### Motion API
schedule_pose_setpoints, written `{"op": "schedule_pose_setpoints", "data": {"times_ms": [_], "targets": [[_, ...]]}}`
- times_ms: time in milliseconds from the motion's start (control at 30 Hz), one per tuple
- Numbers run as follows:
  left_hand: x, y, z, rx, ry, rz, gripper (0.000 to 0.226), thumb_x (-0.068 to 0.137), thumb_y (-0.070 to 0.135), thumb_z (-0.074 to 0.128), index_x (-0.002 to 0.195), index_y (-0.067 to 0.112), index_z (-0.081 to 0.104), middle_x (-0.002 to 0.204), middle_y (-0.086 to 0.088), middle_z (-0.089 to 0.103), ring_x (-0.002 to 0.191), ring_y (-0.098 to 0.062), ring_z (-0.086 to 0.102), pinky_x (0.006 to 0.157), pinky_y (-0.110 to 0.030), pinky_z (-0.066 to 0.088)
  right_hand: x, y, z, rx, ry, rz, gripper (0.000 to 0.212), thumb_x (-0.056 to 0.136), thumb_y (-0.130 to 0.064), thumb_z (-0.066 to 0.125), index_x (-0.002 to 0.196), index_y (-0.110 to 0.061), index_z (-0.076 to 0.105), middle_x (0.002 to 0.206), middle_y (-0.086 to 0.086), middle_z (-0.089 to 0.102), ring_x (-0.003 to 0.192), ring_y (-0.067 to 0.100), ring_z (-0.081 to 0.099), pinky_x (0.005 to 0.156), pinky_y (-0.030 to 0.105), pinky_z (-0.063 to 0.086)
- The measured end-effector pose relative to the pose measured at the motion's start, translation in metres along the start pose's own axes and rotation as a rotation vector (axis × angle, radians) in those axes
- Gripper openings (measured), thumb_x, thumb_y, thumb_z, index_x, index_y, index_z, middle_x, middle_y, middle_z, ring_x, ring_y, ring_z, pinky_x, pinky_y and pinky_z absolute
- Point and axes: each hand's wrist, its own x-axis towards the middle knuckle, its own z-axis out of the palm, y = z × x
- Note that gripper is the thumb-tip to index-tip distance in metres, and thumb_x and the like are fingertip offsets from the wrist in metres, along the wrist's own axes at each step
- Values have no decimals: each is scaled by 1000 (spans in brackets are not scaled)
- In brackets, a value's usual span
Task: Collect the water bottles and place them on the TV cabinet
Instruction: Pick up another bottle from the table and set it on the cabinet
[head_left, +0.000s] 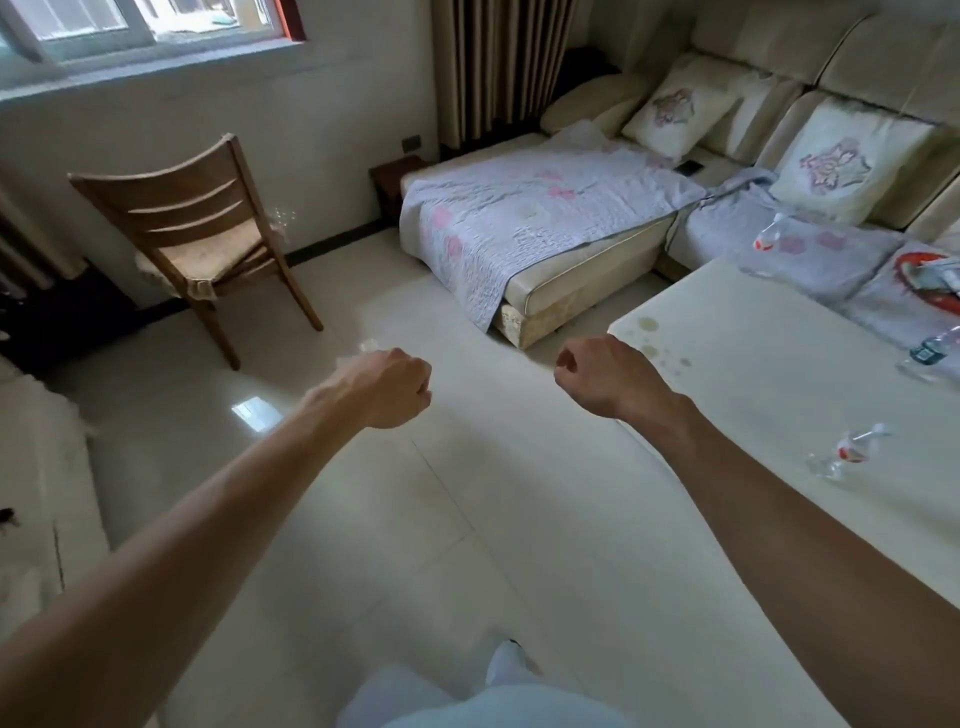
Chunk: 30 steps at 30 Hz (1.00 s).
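My left hand (392, 387) and right hand (597, 374) curled empty, red-labelled bottle (847, 451) lying on table (753, 374), cap far-right, print unreadable.

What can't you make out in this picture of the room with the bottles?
Head view:
- Bottle on the table, far right: cut off by the frame edge.
- Left hand: its back hides the curled fingers. The faint clear glint beside it is too blurred to name.
- Sparkle by the chair: too small to identify.
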Motion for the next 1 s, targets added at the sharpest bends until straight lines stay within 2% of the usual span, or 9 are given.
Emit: {"op": "schedule_pose_setpoints", "data": {"times_ms": [100,200,333,433,600,767,833,1000], "targets": [[44,19,-11,13,-27,50,28,96,35,41,101,19,64,100,-2,66,85,-23,63,74,-35,56,19,33,-9,-6,-4,33,28,90,-29,50,110,-15,65,114,6,67,104,27,60,83,36,48],[89,44,-22,44,-31,123,31,98,33,41,108,15,63,106,-5,66,92,-25,63,69,-30,48,36,73,-15,-11,-7,100,25,91,-29,50,106,-16,65,112,4,67,101,25,60,80,34,47],[147,78,-28,57,-62,235,30,98,34,42,109,15,63,107,-4,67,93,-24,63,67,-30,43,51,125,-19,7,-6,220,25,92,-30,50,103,-16,67,106,4,68,91,24,60,74,32,47],[194,102,-31,60,-78,316,30,98,35,43,108,15,63,106,-4,67,93,-23,63,70,-31,47,61,162,-20,-5,-3,309,27,91,-28,47,96,-10,66,99,6,68,87,26,61,73,35,51],[281,149,-33,46,-105,453,31,99,32,43,107,11,65,104,-6,69,91,-23,65,73,-31,50,87,227,-26,3,6,431,21,93,-28,49,97,-16,65,103,2,67,90,24,60,72,31,47],[369,203,-46,44,-141,558,33,99,29,41,116,13,64,111,-8,68,97,-25,65,80,-35,55,115,288,-33,24,-70,567,19,90,-25,49,96,-17,65,105,2,67,93,24,60,76,33,49],[402,224,-50,38,-160,603,32,100,28,41,119,15,63,113,-6,67,99,-25,65,78,-34,54,127,314,-39,38,-101,625,19,90,-26,49,96,-17,65,105,2,67,95,24,61,77,33,49],[482,277,-55,111,-169,693,28,98,27,41,109,12,63,109,-8,67,98,-28,65,77,-33,51,134,375,-52,34,-82,778,20,89,-25,48,96,-19,66,108,0,67,98,25,61,81,34,50]]}}
